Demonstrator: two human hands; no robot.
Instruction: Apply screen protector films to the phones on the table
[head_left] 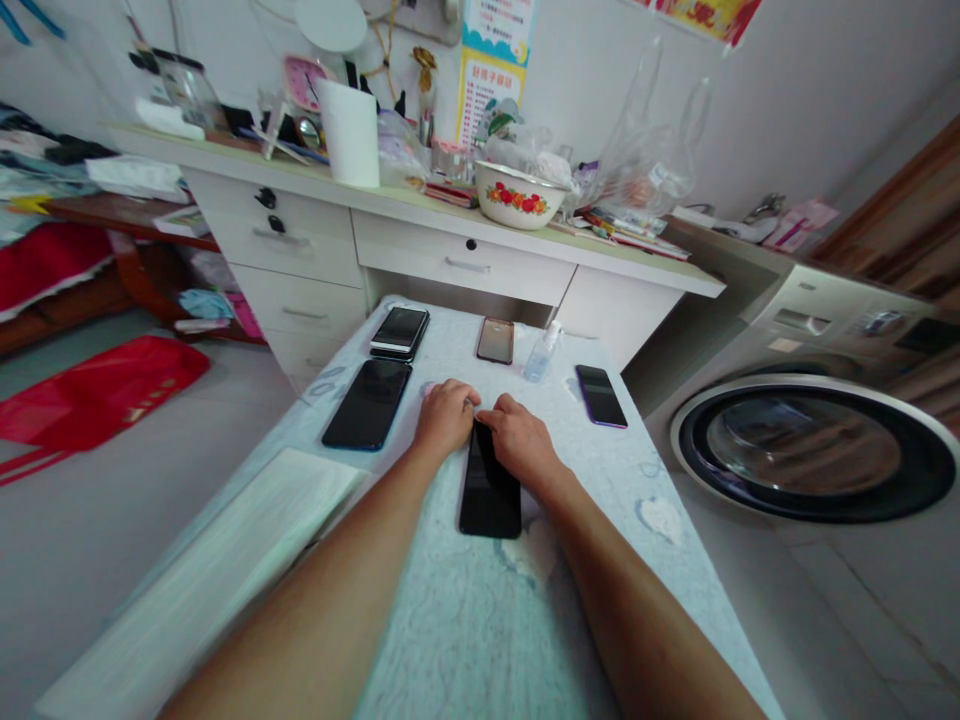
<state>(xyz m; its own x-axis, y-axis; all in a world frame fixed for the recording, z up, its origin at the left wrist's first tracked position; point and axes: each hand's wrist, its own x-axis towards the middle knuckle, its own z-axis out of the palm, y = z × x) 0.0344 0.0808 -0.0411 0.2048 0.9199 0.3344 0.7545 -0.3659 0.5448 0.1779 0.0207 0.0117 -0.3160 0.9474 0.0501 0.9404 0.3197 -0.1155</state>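
Basically, the black phone [490, 495] is laid flat on the cloth-covered counter [442, 630], with the left hand [448, 415] and right hand [519, 435] bent over its far end. Fingers are curled in, but how tightly either grip is closed, or whether anything small is pinched, can't really be told; the clear bottle [541, 354] is stood just beyond.

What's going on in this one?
A person has both hands, left and right, at the far end of a black phone lying on the cloth. A large phone and a phone stack lie to the left; a case, a bottle and another phone are beyond and to the right.
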